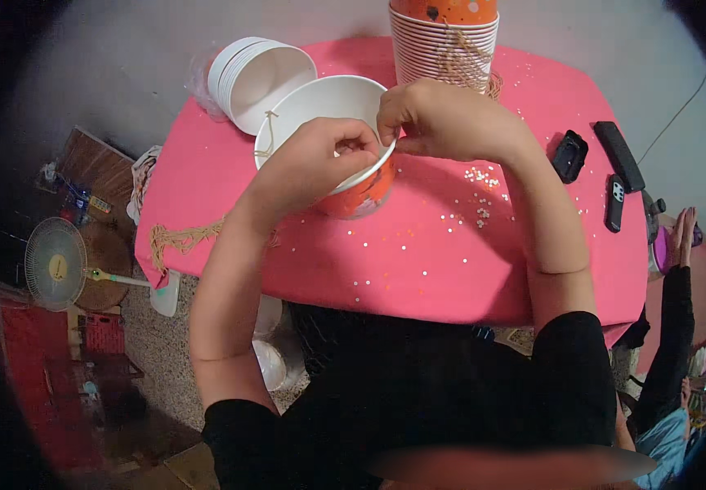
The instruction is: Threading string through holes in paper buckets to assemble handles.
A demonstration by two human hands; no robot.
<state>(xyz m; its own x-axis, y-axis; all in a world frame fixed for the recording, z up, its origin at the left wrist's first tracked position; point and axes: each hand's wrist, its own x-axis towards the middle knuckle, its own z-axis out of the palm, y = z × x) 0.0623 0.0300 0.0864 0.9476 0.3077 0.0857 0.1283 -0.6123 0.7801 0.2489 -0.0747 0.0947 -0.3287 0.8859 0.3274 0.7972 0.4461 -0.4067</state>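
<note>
A white-lined paper bucket [357, 201] with an orange printed outside stands before me on the pink-covered table. A thin tan cord [270, 131] is attached at its left rim. My left hand [320, 155] reaches over the near rim, fingertips pinched together just inside the bucket's right side. At the right rim, my right hand [443, 122] is closed, its thumb and fingers meeting close to the left fingertips. Whatever lies between the fingers of either hand is too small or hidden to make out.
Behind the bucket rises a tall stack of paper buckets [443, 53] with cords draped over it. White paper lids [267, 86] lie stacked at the back left. A cord bundle [181, 238], small punched dots [482, 184], a black tray [569, 155] and a phone [615, 202] are on the table.
</note>
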